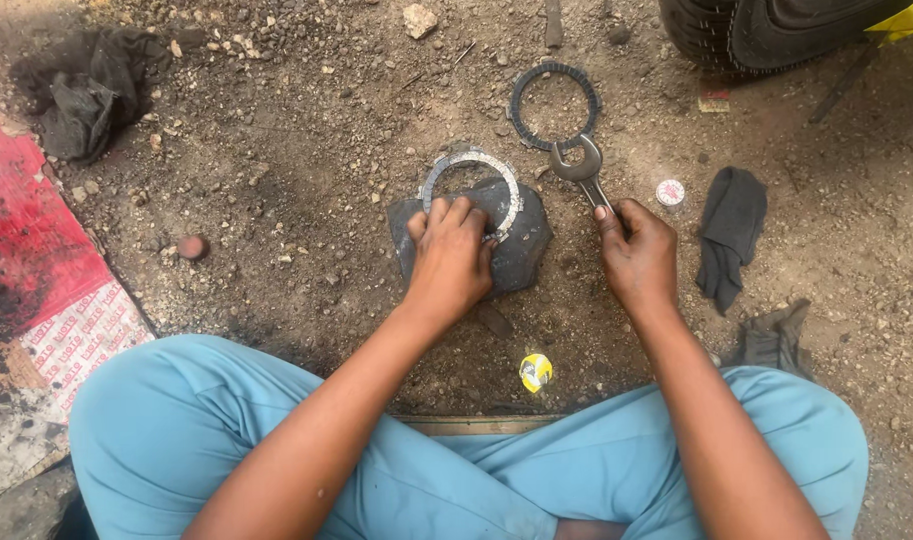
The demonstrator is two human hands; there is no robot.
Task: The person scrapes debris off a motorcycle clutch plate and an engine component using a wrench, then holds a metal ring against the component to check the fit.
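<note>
Bare, stony dirt ground (306, 190), dark with oil stains and scattered with pebbles. Seated cross-legged in light blue trousers (176, 420), seen from above.

Left hand (451, 262) pressed down, fingers together and curled over the lower edge of a pale metal ring (473, 160). Ring lying flat on a dark grey stone (526, 245), which sits on the dirt just ahead of the knees.

Right hand (636, 255) clamped around the handle of an open-ended spanner (579, 165). Spanner head pointing away from the body and resting on the lower rim of a second, darker toothed ring (554, 105), which lies flat on the ground just beyond and to the right of the stone.

Near the right hand: a small round red-and-white cap (669, 192) and a dark cloth (728, 235), both on the dirt. Another dark rag (81, 85) far off at upper left. Red printed sheet (36, 270) along the left edge. Small yellow crumpled wrapper (535, 372) close to the shins. Black tyre (766, 30) at the upper right corner.
</note>
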